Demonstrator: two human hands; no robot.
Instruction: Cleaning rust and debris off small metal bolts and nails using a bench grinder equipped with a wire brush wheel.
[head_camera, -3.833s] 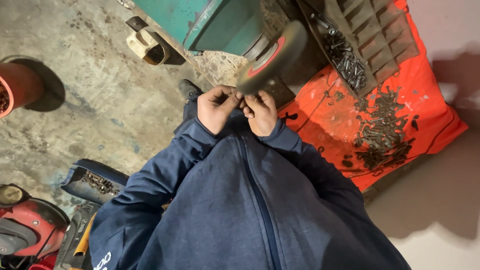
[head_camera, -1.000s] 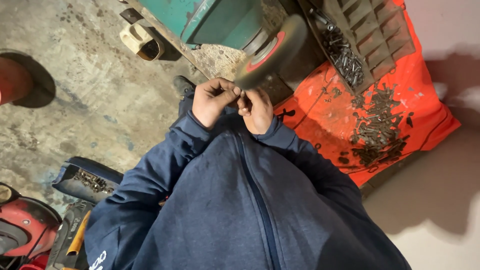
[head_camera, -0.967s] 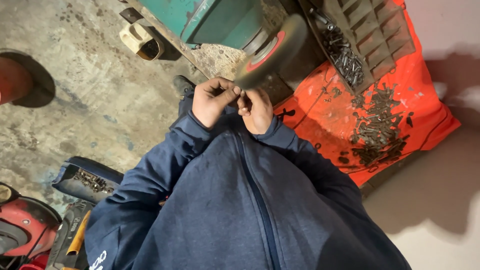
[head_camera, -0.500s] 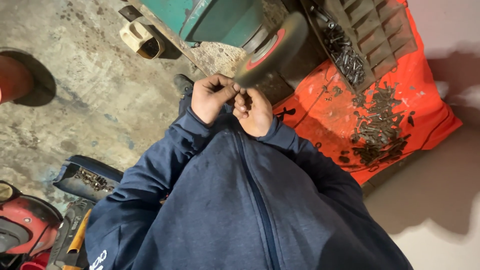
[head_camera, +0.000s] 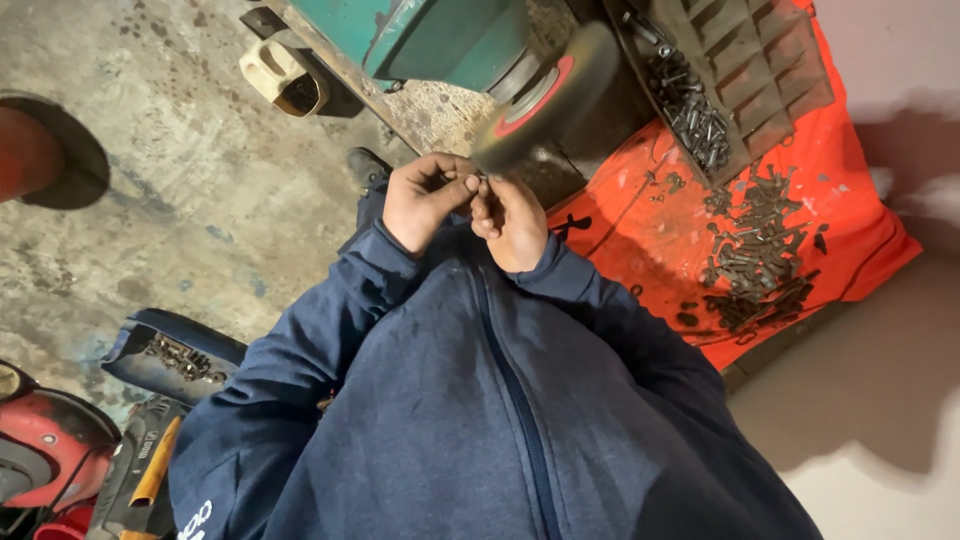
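left hand (head_camera: 425, 203): nudged up and closer to the wire wheel (head_camera: 545, 97), fingers curled tighter round a small metal piece (head_camera: 481, 180) (too small to identify)
right hand (head_camera: 512, 222): drifted slightly lower, fingertips now at the wheel's rim
piece-to-wheel: possibly touching now, blurred
red bucket (head_camera: 30, 150): slid toward the left edge as the view shifted
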